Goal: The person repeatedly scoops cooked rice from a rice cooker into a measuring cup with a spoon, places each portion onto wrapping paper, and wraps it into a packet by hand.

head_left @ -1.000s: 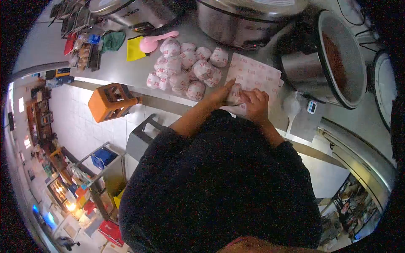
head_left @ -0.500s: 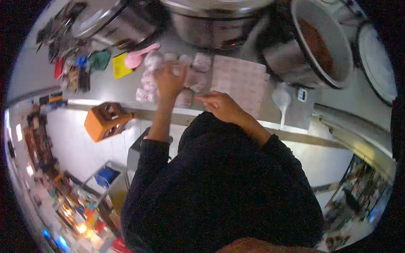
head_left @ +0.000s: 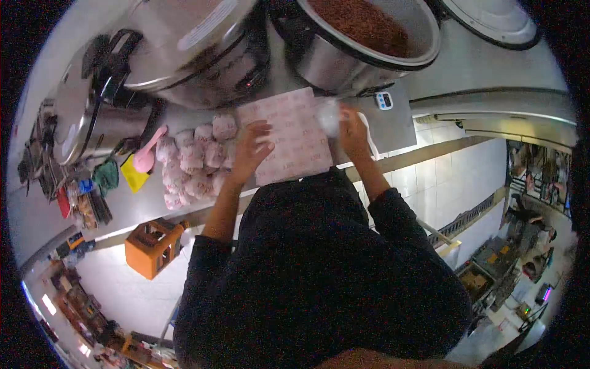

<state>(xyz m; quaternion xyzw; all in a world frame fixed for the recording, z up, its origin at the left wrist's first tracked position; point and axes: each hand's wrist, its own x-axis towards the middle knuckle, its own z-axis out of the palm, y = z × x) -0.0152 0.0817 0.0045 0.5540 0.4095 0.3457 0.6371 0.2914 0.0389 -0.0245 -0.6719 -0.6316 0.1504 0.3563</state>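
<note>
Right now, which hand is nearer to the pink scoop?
Left: the left hand is over the paper's left side, across the wrapped bundles from the pink scoop; the right hand is beyond the paper's right side.

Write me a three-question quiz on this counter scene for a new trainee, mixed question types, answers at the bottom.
1. Multiple choice: Which of these is nearest the right hand?
a) the orange stool
b) the white scoop
c) the pink scoop

2. True or false: The left hand is at the side of the printed paper that faces the wrapped bundles.

3. Fill in the colour: The bowl of the pink scoop overlaps a ____ sheet.

Key: 1 b; 2 true; 3 yellow
</note>
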